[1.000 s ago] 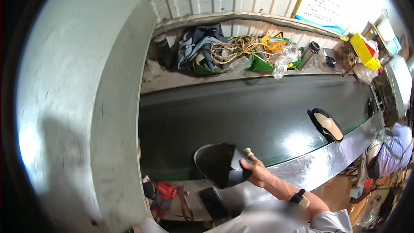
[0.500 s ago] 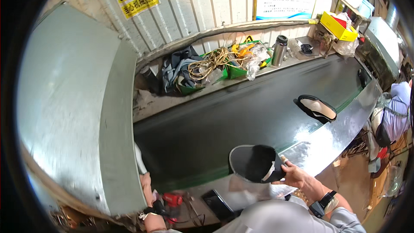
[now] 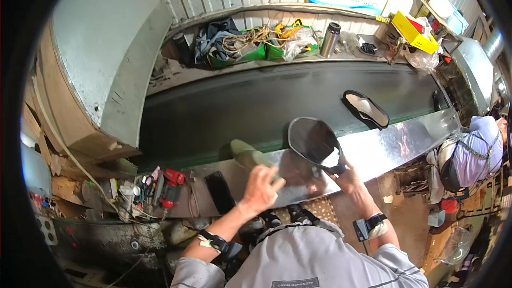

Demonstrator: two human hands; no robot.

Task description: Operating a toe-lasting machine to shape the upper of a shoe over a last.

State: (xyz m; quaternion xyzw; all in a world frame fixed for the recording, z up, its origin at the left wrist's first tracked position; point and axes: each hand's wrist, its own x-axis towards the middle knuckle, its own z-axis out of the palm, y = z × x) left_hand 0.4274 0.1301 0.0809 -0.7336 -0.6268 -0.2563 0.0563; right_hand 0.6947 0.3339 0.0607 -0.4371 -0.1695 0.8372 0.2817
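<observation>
My left hand (image 3: 260,190) is closed on the end of a green shoe last (image 3: 246,153), slightly smeared by motion. The last's rounded tip points away over the near edge of the dark conveyor belt (image 3: 208,112). My right hand (image 3: 347,179) grips the rim of a black shoe upper (image 3: 311,136), broad and hollow, with a small white patch inside near my fingers. The upper is held above the metal ledge (image 3: 384,152), beside the last. Farther right, a black shoe (image 3: 366,109) with a pale insole lies on the belt.
A metal machine housing (image 3: 106,37) stands at the left. Behind the belt are green bins (image 3: 266,52), a steel flask (image 3: 330,40) and a yellow box (image 3: 415,32). A phone (image 3: 219,192) and a red power tool (image 3: 172,188) lie near me. Another person (image 3: 469,149) is at right.
My left hand has come from the machine housing to the middle, now holding the green last. The black upper has tilted and risen in the picture with my right hand. The view has shifted.
</observation>
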